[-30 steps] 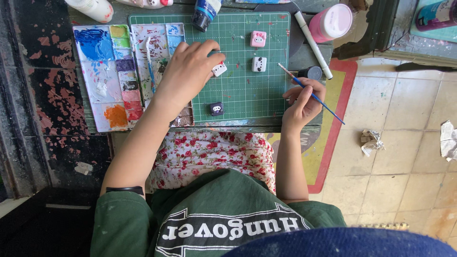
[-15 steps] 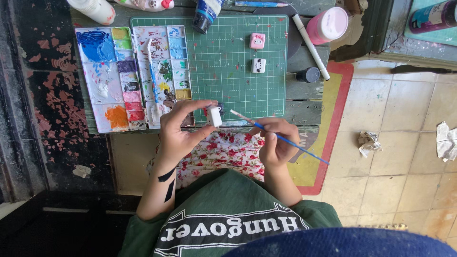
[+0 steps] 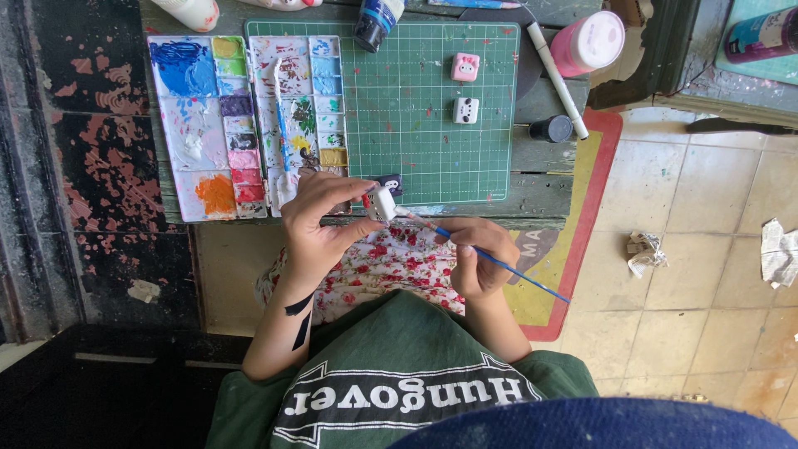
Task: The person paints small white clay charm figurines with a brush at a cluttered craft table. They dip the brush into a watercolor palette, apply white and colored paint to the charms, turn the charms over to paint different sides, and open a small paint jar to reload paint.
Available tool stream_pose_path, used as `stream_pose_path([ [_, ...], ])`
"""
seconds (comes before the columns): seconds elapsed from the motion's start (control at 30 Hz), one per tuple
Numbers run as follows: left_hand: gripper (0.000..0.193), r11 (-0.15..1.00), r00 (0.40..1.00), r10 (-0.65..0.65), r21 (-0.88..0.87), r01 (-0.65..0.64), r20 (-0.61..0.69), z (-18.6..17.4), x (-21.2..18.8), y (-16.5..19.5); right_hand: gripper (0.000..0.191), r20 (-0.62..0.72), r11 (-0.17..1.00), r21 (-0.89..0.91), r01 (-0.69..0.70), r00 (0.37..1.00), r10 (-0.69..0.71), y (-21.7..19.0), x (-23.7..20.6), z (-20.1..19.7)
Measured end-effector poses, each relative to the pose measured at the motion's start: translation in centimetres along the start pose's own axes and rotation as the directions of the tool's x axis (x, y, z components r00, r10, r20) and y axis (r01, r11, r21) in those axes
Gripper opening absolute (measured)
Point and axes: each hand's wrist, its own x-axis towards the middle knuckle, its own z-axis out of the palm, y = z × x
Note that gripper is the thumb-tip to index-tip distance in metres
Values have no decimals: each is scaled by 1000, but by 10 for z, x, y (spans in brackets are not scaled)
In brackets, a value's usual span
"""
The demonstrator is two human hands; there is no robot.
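- Since the earlier frames, the left hand (image 3: pixel 320 224) has left the green cutting mat (image 3: pixel 432 116) and come back to the table's near edge, bringing a small white cube (image 3: pixel 381 202) with it, and the right hand (image 3: pixel 475 259) has swung its brush in to meet it.
- Left hand: fingers clamped on the white cube, holding it up just over the table's (image 3: pixel 540 108) front edge, above the floral lap.
- Right hand: closed around a thin blue-handled brush (image 3: pixel 499 262), whose tip touches the cube's right side (the handle points away toward the floor tiles).
- Just behind the cube, a small dark cube (image 3: pixel 391 180) sits at the mat's near edge.
- Farther up the mat lie a white cube with dark spots (image 3: pixel 465 110) and, beyond it, a pink cube (image 3: pixel 465 67).
- Left of the mat sit two paint palettes (image 3: pixel 208 125), smeared with blue, green, purple, pink and orange; a second brush (image 3: pixel 281 125) lies across them.
- Right of the mat: a white marker (image 3: pixel 559 71), a small black cap (image 3: pixel 551 128) just beside it, and a pink lidded jar (image 3: pixel 588 41).
- At the mat's far edge stands a dark paint bottle (image 3: pixel 378 18).
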Motion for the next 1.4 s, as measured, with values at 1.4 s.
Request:
stream_pose_path([
  [1.4, 53, 930, 1000, 14, 368, -4, -23, -1, -2, 19, 10, 66, 990, -136, 38, 997, -29, -1, 12, 0],
])
